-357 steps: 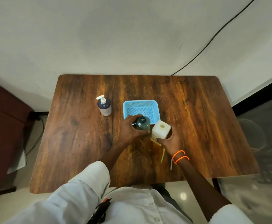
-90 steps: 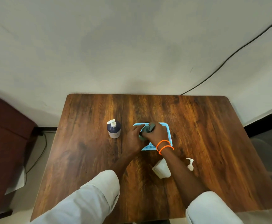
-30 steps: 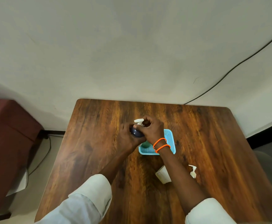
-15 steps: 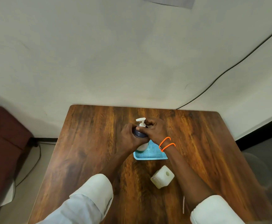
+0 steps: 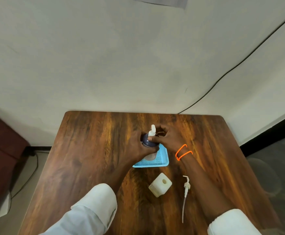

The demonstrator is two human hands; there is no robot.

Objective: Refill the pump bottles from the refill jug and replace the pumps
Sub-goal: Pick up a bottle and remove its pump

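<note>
Seemingly upright: bottle (image 5: 147,142) in basket (image 5: 162,161)

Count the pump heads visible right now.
2. One pump sits on the dark bottle held by both hands over the blue basket; a loose pump lies beside the white jug. Others may be hidden.

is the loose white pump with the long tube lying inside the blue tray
No, the loose white pump with the long tube lies on the brown wooden table, nearer the person than the blue plastic tray.
</note>
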